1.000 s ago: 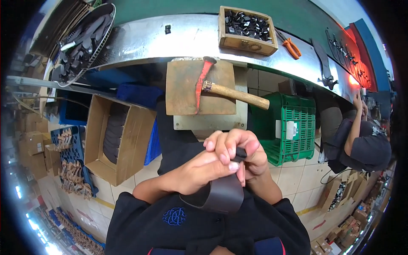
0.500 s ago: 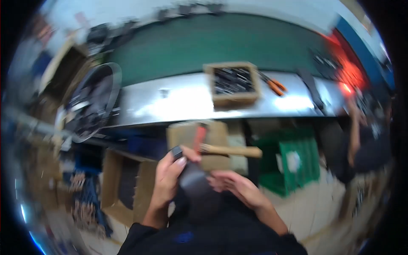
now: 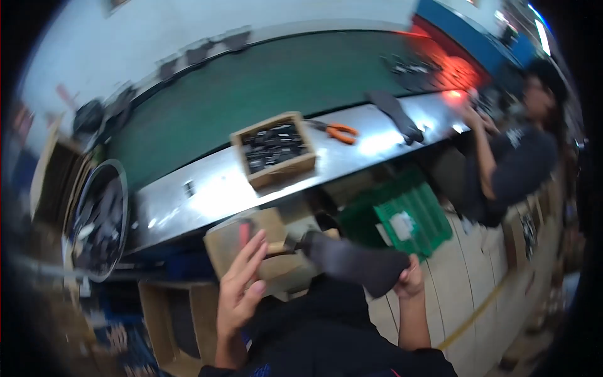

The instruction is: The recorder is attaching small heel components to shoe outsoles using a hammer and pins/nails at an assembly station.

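1. Here's the dark strip, just right of centre in the frame, and the right hand has it: fingers curled around its lower-right end.
2. Its long axis slants from that grip up and leftward toward mid-frame; a small dark piece shows at the far end, too blurred to name.
3. Over to the left hand, left of centre: fingers stretched out, nothing gripped. The strip lies off to its right, upper-left end closest, a gap between.
4. So the right hand is nearer, in contact; the left stands apart.
5. Behind, a hammer lies on a tan block; whether the strip touches its handle, I can't tell.
6. Upper middle: a wooden box of small dark parts, orange-handled pliers beside it.
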